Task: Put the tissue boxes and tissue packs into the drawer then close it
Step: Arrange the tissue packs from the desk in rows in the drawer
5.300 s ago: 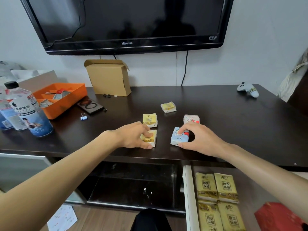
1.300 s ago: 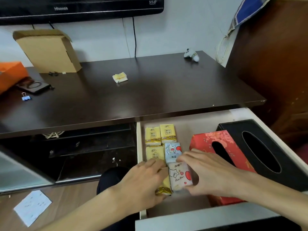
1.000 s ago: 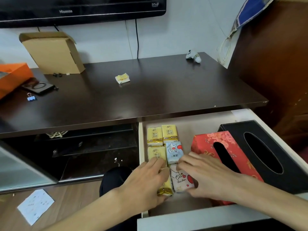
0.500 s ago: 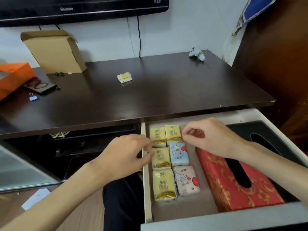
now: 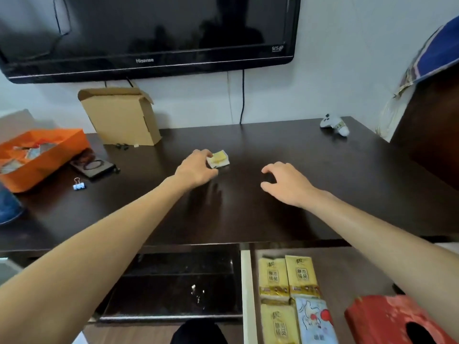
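Observation:
A small yellow tissue pack (image 5: pixel 219 158) lies on the dark tabletop (image 5: pixel 323 175). My left hand (image 5: pixel 195 170) has its fingers curled around the pack's left side and touches it. My right hand (image 5: pixel 285 182) hovers over the table to the right, fingers apart and holding nothing. Below the table edge the white drawer (image 5: pixel 246 294) stands open. Inside it lie yellow tissue packs (image 5: pixel 288 276), a pale blue pack (image 5: pixel 314 321) and a red tissue box (image 5: pixel 387 321). My right forearm hides the drawer's right part.
A cardboard box (image 5: pixel 121 115) stands at the back under the TV (image 5: pixel 149 33). At the left are an orange tray (image 5: pixel 37 155), a dark case (image 5: pixel 93 166) and a blue binder clip (image 5: pixel 79 185). A white game controller (image 5: pixel 335 125) lies back right.
Both hands left the drawer and reached up onto the table. My left hand closed around the last yellow pack; the view tilted upward.

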`<state>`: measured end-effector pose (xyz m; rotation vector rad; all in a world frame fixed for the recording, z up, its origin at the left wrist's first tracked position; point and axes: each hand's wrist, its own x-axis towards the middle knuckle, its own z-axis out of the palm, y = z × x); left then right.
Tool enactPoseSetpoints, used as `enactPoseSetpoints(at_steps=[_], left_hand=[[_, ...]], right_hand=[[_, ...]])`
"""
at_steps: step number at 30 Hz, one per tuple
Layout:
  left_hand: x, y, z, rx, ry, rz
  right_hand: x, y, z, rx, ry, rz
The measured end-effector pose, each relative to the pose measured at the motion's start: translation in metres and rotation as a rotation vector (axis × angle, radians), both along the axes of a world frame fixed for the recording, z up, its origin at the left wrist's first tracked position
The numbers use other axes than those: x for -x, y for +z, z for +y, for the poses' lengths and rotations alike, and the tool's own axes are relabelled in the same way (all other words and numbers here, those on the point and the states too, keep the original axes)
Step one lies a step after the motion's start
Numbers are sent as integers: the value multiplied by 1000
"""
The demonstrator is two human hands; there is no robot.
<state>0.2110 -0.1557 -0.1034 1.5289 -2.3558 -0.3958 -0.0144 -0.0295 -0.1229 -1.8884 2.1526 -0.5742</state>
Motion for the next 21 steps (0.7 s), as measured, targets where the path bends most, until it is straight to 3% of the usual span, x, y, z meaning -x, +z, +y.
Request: enactPoseSetpoints(at_steps=[8, 21], left_hand=[[30, -15, -58, -80, -66, -189], [51, -22, 81, 24, -444, -188]], right_hand=[[12, -14, -15, 13, 19, 2], [40, -14, 63, 26, 99, 8]])
